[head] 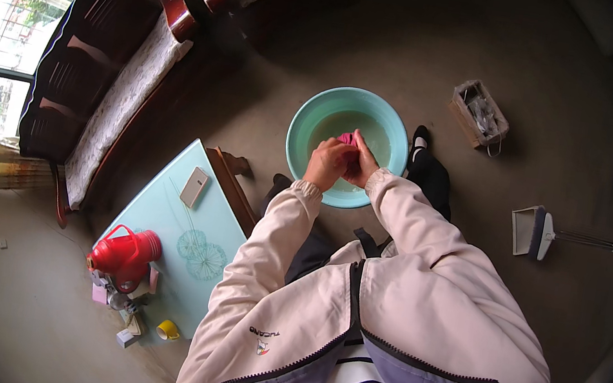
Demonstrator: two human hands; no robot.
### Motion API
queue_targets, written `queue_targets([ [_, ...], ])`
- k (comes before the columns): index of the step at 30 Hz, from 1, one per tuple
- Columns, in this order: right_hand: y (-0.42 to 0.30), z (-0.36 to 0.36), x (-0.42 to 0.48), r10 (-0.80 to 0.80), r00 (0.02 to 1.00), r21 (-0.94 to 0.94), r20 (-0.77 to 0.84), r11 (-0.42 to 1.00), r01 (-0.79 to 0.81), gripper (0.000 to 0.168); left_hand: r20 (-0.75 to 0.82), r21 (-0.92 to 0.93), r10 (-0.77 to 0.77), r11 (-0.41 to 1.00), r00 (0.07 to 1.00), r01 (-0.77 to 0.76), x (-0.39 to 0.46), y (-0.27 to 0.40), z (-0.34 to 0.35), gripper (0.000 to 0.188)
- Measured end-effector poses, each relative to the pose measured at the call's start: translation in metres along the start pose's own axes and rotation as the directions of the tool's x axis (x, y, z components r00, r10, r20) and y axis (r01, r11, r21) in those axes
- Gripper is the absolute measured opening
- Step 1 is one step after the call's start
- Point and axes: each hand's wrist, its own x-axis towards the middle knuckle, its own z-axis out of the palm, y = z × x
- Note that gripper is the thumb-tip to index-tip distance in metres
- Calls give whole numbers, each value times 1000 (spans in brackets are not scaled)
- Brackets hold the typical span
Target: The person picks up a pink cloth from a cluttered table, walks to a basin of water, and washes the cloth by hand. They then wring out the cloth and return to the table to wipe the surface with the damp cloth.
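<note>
A teal plastic basin [296,148] stands on the floor between my feet, with cloudy water [347,117] inside. Over the water, my left hand [330,162] and my right hand [365,162] press together around a bunched dark pink cloth [345,137]. Only small parts of the cloth show, above and between the fingers. My left hand's fingers curl over it, while the right hand lies along its other side with the fingers pointing away from me. Both wrists are above the near part of the basin.
To the left, a glass-topped table [160,217] carries a phone [195,187], a red thermos flask [125,252] and a yellow cup [167,330]. A wooden sofa [94,59] stands beyond. On the right are a box [479,115] with plastic bags and a dustpan [523,230] with a broom [544,234].
</note>
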Motion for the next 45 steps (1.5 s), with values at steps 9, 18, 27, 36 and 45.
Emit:
queue_targets([
  [9,1,23,-13,156,967,83,202,981,-175,35,127,-969,-583,99,803,225,-29,-49,18,55],
  [18,13,63,-66,292,903,3,315,951,-309,35,178,-958,-384,-277,906,70,31,-12,0,48],
  [27,-4,30,-5,-154,968,-980,199,-23,198,26,72,-732,-509,557,858,392,66,-79,15,36],
  [36,25,10,-2,-320,925,-777,206,-628,-44,28,-423,-77,-568,799,706,596,45,-108,85,35],
  [45,-19,3,-23,314,938,-353,-147,869,-346,19,-2,-551,-438,751,899,365,14,-89,22,43],
])
